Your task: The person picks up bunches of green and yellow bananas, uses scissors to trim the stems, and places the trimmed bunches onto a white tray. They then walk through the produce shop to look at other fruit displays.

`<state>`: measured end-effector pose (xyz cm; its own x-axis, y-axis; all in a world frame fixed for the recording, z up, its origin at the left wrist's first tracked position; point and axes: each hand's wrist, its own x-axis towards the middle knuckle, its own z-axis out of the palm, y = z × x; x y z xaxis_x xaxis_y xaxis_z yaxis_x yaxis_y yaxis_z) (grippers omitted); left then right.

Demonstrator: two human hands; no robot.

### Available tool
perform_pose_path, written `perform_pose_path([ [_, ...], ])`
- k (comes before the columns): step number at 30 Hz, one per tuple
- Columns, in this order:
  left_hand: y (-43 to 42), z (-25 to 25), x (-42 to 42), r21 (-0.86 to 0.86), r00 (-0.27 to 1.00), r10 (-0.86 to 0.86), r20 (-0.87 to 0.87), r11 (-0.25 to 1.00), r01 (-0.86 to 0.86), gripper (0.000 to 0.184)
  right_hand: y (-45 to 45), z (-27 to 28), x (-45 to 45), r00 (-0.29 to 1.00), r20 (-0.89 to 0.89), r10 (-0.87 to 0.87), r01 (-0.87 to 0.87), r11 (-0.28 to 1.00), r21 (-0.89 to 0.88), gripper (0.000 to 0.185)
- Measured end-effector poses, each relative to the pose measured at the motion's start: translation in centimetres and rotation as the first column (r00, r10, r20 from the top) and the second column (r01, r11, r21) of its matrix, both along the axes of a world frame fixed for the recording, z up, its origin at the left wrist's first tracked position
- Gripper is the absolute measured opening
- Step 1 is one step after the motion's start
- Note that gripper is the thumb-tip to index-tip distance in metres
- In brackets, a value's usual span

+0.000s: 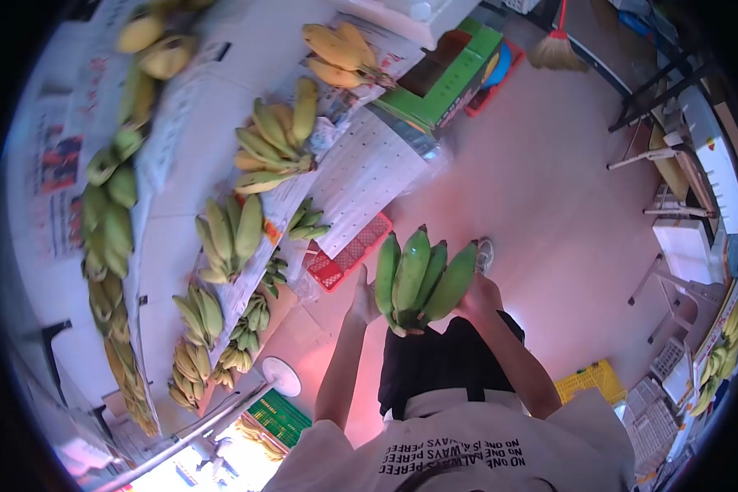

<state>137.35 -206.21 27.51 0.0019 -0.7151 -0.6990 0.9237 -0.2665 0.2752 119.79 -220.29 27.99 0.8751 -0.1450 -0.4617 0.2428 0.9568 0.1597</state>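
A bunch of green bananas (pixel 422 283) is held up in front of my body, its fruit tips pointing away from me. My right hand (pixel 477 297) grips the bunch at its right side, the fingers partly hidden behind the fruit. On the left side of the bunch is my left hand (pixel 364 297), its palm against or close beside the outer banana and its fingers partly hidden. Further left, bunches of yellow-green bananas (pixel 231 234) lie on a paper-covered shelf (pixel 291 193).
A red crate (pixel 348 250) sits on the floor beyond my left hand. Ahead are a green box (pixel 443 78) and a broom (pixel 556 51). Folding stools (pixel 685 291) stand at the right, with a yellow crate (pixel 592 382) near my right elbow.
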Motion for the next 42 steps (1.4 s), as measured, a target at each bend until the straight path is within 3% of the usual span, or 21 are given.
perform_pose_path([
  [4, -2.9, -5.6, 2.7, -0.050, 0.976, 0.134, -0.173, 0.988, -0.145, 0.077, -4.0, -2.8, 2.7, 0.978, -0.205, -0.027, 0.015, 0.998, -0.060, 0.041],
  [8, -8.3, -9.8, 6.5, 0.086, 0.991, 0.119, 0.062, 0.989, -0.124, 0.068, -5.7, -9.4, 7.5, 0.963, -0.249, -0.104, 0.053, 0.977, -0.205, 0.041],
  [9, -8.9, -12.1, 8.0, 0.086, 0.987, 0.145, -0.075, 0.987, -0.139, 0.062, -6.1, -11.2, 8.9, 0.961, -0.234, -0.147, 0.092, 0.969, -0.230, 0.040],
  [11, -9.4, -16.9, 10.4, 0.109, 0.988, 0.151, 0.033, 0.982, -0.153, 0.056, -5.9, -16.6, 11.3, 0.943, -0.295, -0.150, 0.108, 0.982, -0.155, 0.041],
  [13, -8.9, -20.4, 13.5, 0.232, 0.995, 0.088, -0.049, 0.970, -0.075, 0.052, -4.7, -21.7, 13.5, 0.957, -0.226, -0.182, 0.153, 0.978, -0.140, 0.042],
  [16, -8.6, -23.9, 16.9, 0.206, 0.988, 0.128, -0.082, 0.973, -0.109, 0.052, -5.6, -23.1, 17.7, 0.965, -0.132, -0.227, 0.204, 0.965, -0.167, 0.047],
  [19, -8.1, -25.6, 20.9, 0.158, 0.994, 0.108, -0.014, 0.982, -0.105, 0.050, -2.3, -29.9, 20.1, 0.946, -0.260, -0.191, 0.169, 0.980, -0.106, 0.034],
  [21, -7.7, -26.0, 22.7, 0.108, 0.992, 0.110, -0.057, 0.989, -0.103, 0.050, -2.3, -28.6, 22.5, 0.933, -0.133, -0.333, 0.327, 0.943, -0.070, 0.032],
  [22, -7.6, -26.2, 23.3, 0.121, 0.991, 0.117, -0.063, 0.987, -0.109, 0.050, -2.3, -28.3, 22.8, 0.942, -0.026, -0.335, 0.330, 0.937, -0.115, 0.046],
  [25, -8.1, -26.1, 23.7, 0.153, 0.998, 0.015, 0.067, 0.988, -0.025, 0.063, -0.3, -29.5, 23.6, 0.934, -0.057, -0.352, 0.355, 0.934, 0.040, 0.041],
  [27, -8.7, -25.1, 23.1, 0.112, 0.994, 0.016, -0.111, 0.994, -0.003, 0.066, 1.0, -27.9, 24.3, 0.909, -0.130, -0.397, 0.411, 0.905, 0.107, 0.033],
  [28, -7.3, -25.9, 22.8, 0.252, 0.995, -0.064, 0.073, 0.967, 0.044, 0.065, 1.1, -26.5, 24.5, 0.892, -0.301, -0.336, 0.341, 0.939, -0.038, 0.033],
  [29, -6.5, -27.6, 23.0, 0.187, 0.999, 0.009, 0.053, 0.982, -0.019, 0.060, 1.0, -25.4, 24.8, 0.833, -0.468, -0.296, 0.242, 0.955, -0.174, 0.032],
  [32, -6.6, -28.4, 21.9, -0.051, 0.993, -0.006, -0.115, 0.999, 0.000, 0.047, 1.2, -24.0, 26.3, 0.764, -0.597, -0.244, 0.053, 0.946, -0.319, 0.038],
  [33, -6.1, -28.3, 21.4, -0.043, 0.999, -0.036, 0.036, 0.998, 0.038, 0.048, 0.8, -23.1, 27.7, 0.704, -0.684, -0.190, -0.052, 0.947, -0.316, 0.041],
  [34, -5.7, -28.1, 20.8, -0.020, 0.980, -0.070, 0.186, 0.997, 0.075, 0.049, 1.3, -23.8, 29.3, 0.664, -0.691, -0.286, -0.134, 0.863, -0.487, 0.043],
  [35, -4.6, -28.8, 20.4, 0.000, 0.908, 0.324, -0.267, 0.942, -0.336, 0.051, 1.7, -24.5, 31.0, 0.632, -0.674, -0.383, -0.220, 0.745, -0.630, 0.045],
  [37, -4.9, -27.4, 19.6, -0.212, 0.873, 0.364, -0.326, 0.871, -0.442, 0.054, 0.6, -21.8, 33.4, 0.503, -0.730, -0.463, -0.643, 0.364, -0.674, 0.045],
  [39, -5.1, -26.5, 19.7, -0.303, 0.860, 0.437, -0.263, 0.809, -0.504, 0.054, -0.4, -19.8, 34.9, 0.637, -0.675, -0.372, -0.567, 0.368, -0.737, 0.047],
  [41, -5.6, -25.9, 20.5, -0.363, 0.845, 0.494, -0.205, 0.764, -0.534, 0.055, -0.6, -19.2, 36.7, 0.655, -0.636, -0.409, -0.625, 0.181, -0.760, 0.047],
  [42, -5.9, -25.7, 21.1, -0.387, 0.839, 0.515, -0.174, 0.748, -0.540, 0.055, -1.0, -19.2, 37.5, 0.697, -0.598, -0.396, -0.580, 0.178, -0.795, 0.050],
])
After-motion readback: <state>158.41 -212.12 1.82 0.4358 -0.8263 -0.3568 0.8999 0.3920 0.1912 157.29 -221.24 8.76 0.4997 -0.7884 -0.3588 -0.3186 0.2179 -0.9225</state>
